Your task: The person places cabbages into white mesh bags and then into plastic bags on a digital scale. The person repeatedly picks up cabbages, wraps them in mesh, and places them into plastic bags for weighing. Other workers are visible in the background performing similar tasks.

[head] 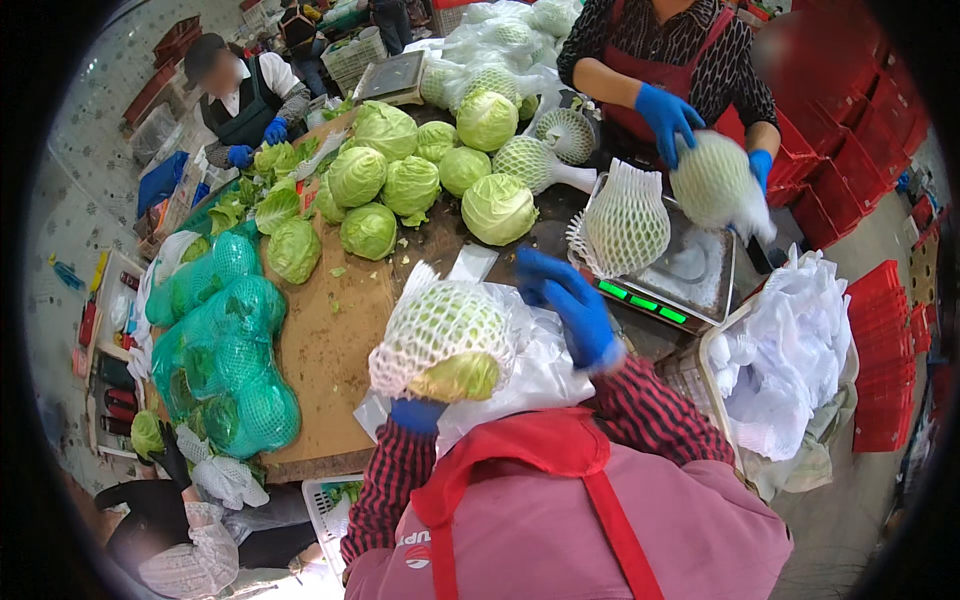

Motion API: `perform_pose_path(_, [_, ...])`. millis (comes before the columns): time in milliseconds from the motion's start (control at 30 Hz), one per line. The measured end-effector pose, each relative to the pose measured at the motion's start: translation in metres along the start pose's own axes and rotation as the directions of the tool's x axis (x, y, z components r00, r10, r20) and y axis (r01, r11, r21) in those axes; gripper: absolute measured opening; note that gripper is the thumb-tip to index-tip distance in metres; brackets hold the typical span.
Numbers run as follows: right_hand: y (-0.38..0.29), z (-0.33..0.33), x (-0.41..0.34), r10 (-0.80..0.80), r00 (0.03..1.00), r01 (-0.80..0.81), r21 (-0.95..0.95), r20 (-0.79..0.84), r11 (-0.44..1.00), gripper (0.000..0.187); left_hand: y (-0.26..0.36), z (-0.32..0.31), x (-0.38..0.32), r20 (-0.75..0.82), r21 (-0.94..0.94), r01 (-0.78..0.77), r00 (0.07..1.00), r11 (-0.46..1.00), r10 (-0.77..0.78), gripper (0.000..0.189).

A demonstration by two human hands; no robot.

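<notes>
My left hand [417, 415], in a blue glove, is mostly hidden under a cabbage in a white foam net [450, 322] and holds it from below; part of the cabbage shows bare near the net's lower edge. Under and beside it lie clear plastic bags [551, 360]. My right hand [566, 300], blue-gloved and slightly blurred, is raised to the right of the netted cabbage with its fingers apart and holds nothing. Beyond it a weighing scale [694, 274] with green displays bears another netted cabbage [628, 221]. Bare cabbages [499, 208] are heaped farther back on the table.
Green mesh bags of cabbages [232, 352] lie at the left. A white basket [716, 375] of foam nets stands at the right. Across the table a co-worker holds a netted cabbage [716, 180]; others work at the left. Red crates [881, 360] are stacked at the right.
</notes>
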State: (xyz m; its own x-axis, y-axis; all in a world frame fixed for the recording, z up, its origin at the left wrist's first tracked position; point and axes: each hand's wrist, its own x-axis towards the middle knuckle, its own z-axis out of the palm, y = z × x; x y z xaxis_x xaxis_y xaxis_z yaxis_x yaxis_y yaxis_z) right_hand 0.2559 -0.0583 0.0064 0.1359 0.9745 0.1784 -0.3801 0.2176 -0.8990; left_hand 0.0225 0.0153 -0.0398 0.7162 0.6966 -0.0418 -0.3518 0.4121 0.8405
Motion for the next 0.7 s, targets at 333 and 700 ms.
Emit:
perform_pose_path(333, [0.079,-0.014,0.055,0.111,0.994,-0.083,0.552,-0.019,0.83,0.049,0.032,-0.017,0.067,-0.17,-0.258,0.134,0.969,0.957,-0.181,0.048])
perform_pose_path(700, [0.021,-0.006,0.122,0.092,0.949,-0.182,0.286,0.301,0.941,0.042,0.059,-0.114,0.139,-0.134,0.659,-0.134,0.947,0.74,0.291,0.037])
